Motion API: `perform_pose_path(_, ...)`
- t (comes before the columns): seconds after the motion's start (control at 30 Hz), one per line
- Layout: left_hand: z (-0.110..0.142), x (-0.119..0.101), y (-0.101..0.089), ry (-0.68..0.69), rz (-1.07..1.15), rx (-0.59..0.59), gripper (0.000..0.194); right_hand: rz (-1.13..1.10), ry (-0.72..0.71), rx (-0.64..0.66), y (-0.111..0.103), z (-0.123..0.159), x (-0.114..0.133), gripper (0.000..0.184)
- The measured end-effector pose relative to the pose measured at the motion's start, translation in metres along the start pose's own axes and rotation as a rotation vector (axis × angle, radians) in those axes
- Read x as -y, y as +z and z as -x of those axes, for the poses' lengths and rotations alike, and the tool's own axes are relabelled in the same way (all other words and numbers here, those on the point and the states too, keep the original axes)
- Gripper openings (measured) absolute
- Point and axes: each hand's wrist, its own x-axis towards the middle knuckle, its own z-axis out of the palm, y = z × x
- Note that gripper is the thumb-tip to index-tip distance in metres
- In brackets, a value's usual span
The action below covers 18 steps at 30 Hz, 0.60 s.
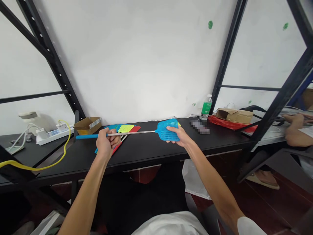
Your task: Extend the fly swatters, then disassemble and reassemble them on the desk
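Beyond the right hand [179, 133], a blurred patch [200, 126] hides something on the desk [137, 147]; the far-right person [297, 130] is cut off.

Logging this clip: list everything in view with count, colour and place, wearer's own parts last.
Fly swatter: one, blue, silver shaft, between both hands
Other swatters: several, yellow-green, red, blue, piled on table
Table: one, black, in front
Open box: one, brown, table's left
Bottle: one, clear, green label, by wall
Blurred item: unclear, near bottle
Carton: one, brown, on red plastic, right
Power strip: one, white, left
Cable: one, yellow, left
Frame: black, both sides
Wall: white, green marks, behind
White bag: one, below table
Co-worker's arm: one, far right
Left hand: one, on shaft
Right hand: one, on swatter head
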Motion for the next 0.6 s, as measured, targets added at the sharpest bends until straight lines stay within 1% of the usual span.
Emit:
perform_pose_path(0.1,0.002,0.009,0.007,-0.033,0.01,0.047,0.044,-0.015,0.009,0.022,0.014,0.003,-0.006,0.031)
perform_pose_path(0.2,0.005,0.02,0.018,-0.058,0.021,0.1,0.046,-0.039,0.061,0.091,0.031,0.005,-0.016,0.036)
perform_pose_path(0.3,0.006,0.026,0.023,-0.059,0.013,0.123,0.046,-0.055,0.087,0.138,0.039,0.007,-0.022,0.039)
perform_pose_path(0.4,0.008,0.027,0.019,-0.091,-0.021,0.169,0.046,-0.036,0.094,0.167,0.035,0.008,-0.018,0.042)
perform_pose_path(0.5,0.009,0.024,0.016,-0.153,-0.098,0.208,0.046,0.003,0.103,0.203,0.024,0.007,-0.009,0.043)
perform_pose_path(0.6,0.007,0.018,0.014,-0.144,-0.124,0.147,0.039,0.029,0.106,0.19,0.01,0.005,-0.001,0.04)
